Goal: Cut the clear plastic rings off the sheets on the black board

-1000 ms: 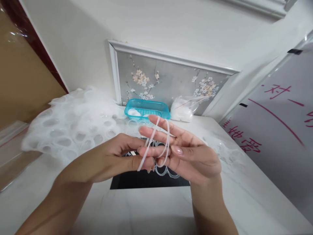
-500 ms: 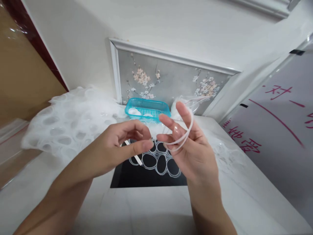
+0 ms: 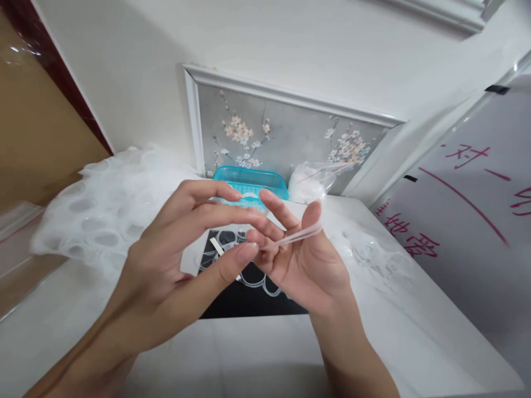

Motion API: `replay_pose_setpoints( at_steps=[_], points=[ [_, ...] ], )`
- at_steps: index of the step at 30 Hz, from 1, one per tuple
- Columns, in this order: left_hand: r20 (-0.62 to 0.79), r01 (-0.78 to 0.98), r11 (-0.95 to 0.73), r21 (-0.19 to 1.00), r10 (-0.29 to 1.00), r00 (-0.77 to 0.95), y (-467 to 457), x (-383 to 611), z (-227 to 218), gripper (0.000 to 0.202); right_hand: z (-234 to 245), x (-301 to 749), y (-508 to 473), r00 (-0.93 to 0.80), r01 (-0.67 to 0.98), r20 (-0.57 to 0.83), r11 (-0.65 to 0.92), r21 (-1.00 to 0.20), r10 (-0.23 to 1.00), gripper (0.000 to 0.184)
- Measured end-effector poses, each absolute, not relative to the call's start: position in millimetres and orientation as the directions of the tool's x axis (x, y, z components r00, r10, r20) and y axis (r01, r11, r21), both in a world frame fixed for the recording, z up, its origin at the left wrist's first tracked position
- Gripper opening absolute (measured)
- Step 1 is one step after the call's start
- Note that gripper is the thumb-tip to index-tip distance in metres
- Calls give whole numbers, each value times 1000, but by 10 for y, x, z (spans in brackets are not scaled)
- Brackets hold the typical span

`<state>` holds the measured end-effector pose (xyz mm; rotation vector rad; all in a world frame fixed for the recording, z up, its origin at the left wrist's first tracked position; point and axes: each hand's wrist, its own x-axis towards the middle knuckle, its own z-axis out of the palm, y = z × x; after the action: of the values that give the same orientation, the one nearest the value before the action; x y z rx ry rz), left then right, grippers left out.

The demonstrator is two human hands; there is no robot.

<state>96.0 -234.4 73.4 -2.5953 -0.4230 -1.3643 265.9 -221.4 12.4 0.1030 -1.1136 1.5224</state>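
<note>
My two hands meet in the middle, above a black mat (image 3: pixel 253 301) on the white table. A thin white elastic band (image 3: pixel 296 236) is stretched between them. My right hand (image 3: pixel 305 257) is palm up, its thumb hooked through one end of the band. My left hand (image 3: pixel 185 260) pinches the other end between thumb and fingertips. Under my hands, on the mat, lies a clear plastic sheet of joined rings (image 3: pixel 249 276) and a small white strip (image 3: pixel 217 246).
A teal plastic basket (image 3: pixel 250 183) holding white pieces stands at the back by a floral framed panel (image 3: pixel 286 138). Beside it is a clear bag of white items (image 3: pixel 309 185). White perforated plastic sheets (image 3: pixel 108 210) pile up at the left. A whiteboard with red writing (image 3: pixel 468 193) leans at the right.
The band was wound round my right fingers; now it is pulled taut between my right thumb and my left fingertips. My left hand rose and closed in on the right.
</note>
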Motion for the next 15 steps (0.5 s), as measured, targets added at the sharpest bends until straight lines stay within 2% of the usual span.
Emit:
replay_pose_setpoints(
  at_steps=[8,12,15],
  points=[
    [818,398,-913,-84,166,551,-2357,958,712,15,107,2453,-2361,-290,-858,550,42,-512,783,47],
    [783,480,-868,-123,212,585,-2338,944,703,15,111,2442,-2422,-286,-868,524,14,-496,802,46],
    [769,511,-854,-94,264,582,-2308,948,707,11,120,2456,-2441,-303,-876,516,-20,-483,801,42]
  ],
)
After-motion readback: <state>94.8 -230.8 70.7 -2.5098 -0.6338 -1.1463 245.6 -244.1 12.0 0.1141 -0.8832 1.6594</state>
